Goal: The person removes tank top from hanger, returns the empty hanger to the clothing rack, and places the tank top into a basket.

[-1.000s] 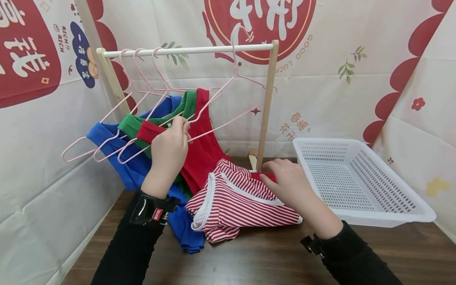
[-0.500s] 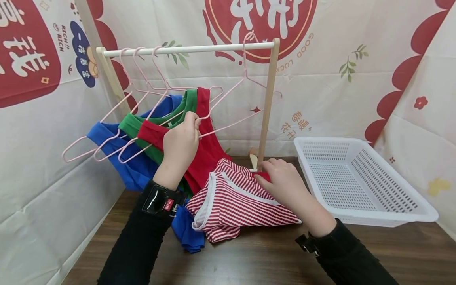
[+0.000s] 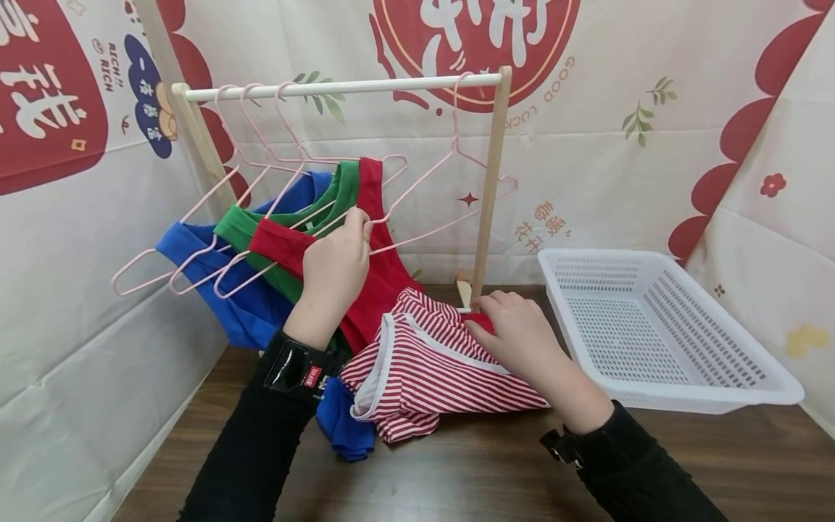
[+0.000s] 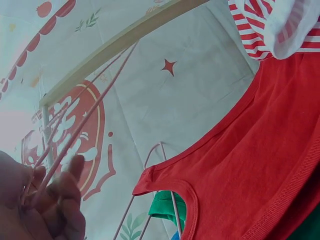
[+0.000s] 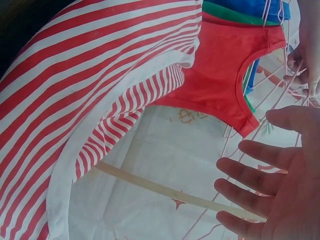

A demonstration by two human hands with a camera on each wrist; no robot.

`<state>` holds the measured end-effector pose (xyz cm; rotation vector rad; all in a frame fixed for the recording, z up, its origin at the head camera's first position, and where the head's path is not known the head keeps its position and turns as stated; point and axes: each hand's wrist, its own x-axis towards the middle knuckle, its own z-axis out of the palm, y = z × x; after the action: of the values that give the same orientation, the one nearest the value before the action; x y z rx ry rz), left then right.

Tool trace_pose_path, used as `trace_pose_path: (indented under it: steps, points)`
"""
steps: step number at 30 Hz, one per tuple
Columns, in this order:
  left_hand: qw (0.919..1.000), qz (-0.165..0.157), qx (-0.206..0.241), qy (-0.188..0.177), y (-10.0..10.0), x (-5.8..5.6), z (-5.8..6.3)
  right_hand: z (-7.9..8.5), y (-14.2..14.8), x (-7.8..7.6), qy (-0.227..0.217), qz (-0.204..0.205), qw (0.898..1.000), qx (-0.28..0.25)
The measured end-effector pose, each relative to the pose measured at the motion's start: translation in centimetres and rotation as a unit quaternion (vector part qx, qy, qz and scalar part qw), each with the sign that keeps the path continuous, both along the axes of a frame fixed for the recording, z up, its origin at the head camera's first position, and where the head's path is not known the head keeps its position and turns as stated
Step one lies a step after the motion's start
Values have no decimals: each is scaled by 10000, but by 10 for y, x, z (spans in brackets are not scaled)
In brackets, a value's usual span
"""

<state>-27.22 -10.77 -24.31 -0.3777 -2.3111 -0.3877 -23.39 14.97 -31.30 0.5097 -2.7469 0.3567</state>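
My left hand point(image 3: 339, 268) pinches the left end of a bare pink hanger point(image 3: 455, 119). The hanger's hook is over the white rod point(image 3: 365, 88) near its right end. In the left wrist view curled fingers point(image 4: 70, 210) grip its wire. My right hand point(image 3: 518, 330) is held over the right side of a red-and-white striped top point(image 3: 450, 377), which lies rumpled on the table. Its fingers are spread and hold nothing in the right wrist view. A bit of red cloth point(image 3: 481, 322) shows beside its fingertips.
On the rack's left hang a blue top point(image 3: 251, 315), a green top point(image 3: 349, 190) and a red tank top point(image 3: 385, 279) on pink hangers. A wooden post point(image 3: 492, 181) holds up the rod. A white perforated basket point(image 3: 779, 391) stands right on the brown table point(image 3: 450, 486).
My left hand has moved right with the bare hanger, and its hook has come down from above the rod onto it. My right hand has shifted slightly left.
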Motion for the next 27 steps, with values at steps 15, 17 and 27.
trace_pose_path:
  steps: [15,17,27]
  points:
    - [9978,-195,559,-310,-5,13,-1,3,0,2,124,45,9999,38]
    - [9975,-207,593,-324,-6,14,-1,3,-1,2,68,50,10000,44]
    - [9958,-226,879,80,-15,29,0,-2,-4,2,-85,53,9999,-42]
